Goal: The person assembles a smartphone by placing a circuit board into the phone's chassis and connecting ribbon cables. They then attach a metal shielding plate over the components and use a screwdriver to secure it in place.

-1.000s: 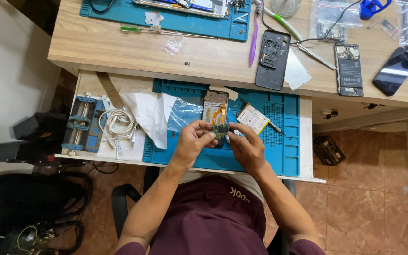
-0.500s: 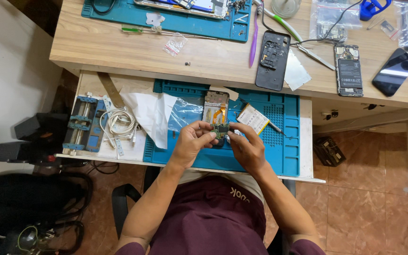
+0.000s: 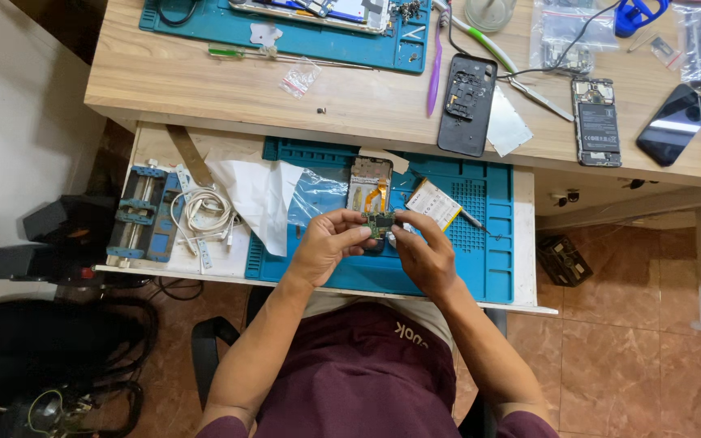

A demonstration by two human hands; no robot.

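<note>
A small green circuit board (image 3: 380, 222) is pinched between the fingers of the left hand (image 3: 328, 243) and the right hand (image 3: 421, 250). It is held just above the blue work mat (image 3: 496, 251) on the pulled-out counter, so loose parts are caught, near the opened phone frame (image 3: 369, 183).

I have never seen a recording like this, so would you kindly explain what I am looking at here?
There is no machine: a person wears a camera on the head, so the single picture looks straight down at their own two bare hands. The left hand and the right hand together pinch a small green circuit board above a blue work mat on a pull-out shelf. On that mat lie an opened phone frame, a flat battery and a clear plastic bag. To the side are a coiled white cable and a blue metal clamp. The wooden desk above carries more opened phones and tools.
</note>
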